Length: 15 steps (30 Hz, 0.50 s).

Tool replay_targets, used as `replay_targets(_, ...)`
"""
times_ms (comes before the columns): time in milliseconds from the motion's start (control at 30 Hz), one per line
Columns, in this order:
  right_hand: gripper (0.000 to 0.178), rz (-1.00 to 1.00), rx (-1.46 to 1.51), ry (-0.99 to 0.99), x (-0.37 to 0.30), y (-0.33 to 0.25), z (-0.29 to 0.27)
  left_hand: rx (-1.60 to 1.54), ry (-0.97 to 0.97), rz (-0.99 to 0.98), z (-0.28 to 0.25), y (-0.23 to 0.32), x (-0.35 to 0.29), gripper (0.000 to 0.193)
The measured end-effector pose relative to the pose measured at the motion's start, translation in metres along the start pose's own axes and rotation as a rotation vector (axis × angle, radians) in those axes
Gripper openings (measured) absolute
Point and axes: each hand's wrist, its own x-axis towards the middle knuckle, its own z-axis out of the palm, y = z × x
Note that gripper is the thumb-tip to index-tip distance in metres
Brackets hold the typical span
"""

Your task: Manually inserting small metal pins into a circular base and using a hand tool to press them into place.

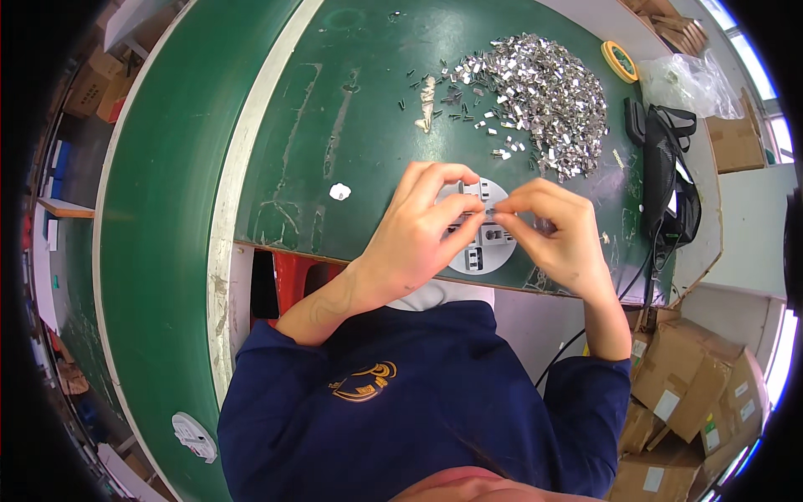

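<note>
A round light-grey plastic disc with dark slots and raised blocks lies at the near edge of the green table. Both my hands are over it, their fingertips almost meeting above its middle. My left hand is closed in a pinch at the disc's left side, thumb and forefinger pressed together. From the right, my right hand pinches too, thumb against forefinger. Whatever small piece sits between the fingertips is too small to make out. Beyond the hands spreads a heap of small shiny metal clips.
A yellow tape roll, a clear plastic bag and a black mesh bag with a cable lie along the right side. A twisted beige strip lies left of the heap. Cardboard boxes are stacked at the lower right.
</note>
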Motion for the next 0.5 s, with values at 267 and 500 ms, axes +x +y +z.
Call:
replay_targets(267,0.012,-0.061,-0.091,0.122,-0.02,0.017,0.014,0.047,-0.098,-0.042,0.004,0.0,-0.006,0.014)
replay_targets(500,0.016,-0.261,-0.191,0.234,-0.021,0.023,0.027,0.043,-0.047,-0.028,0.006,-0.002,-0.007,0.013)
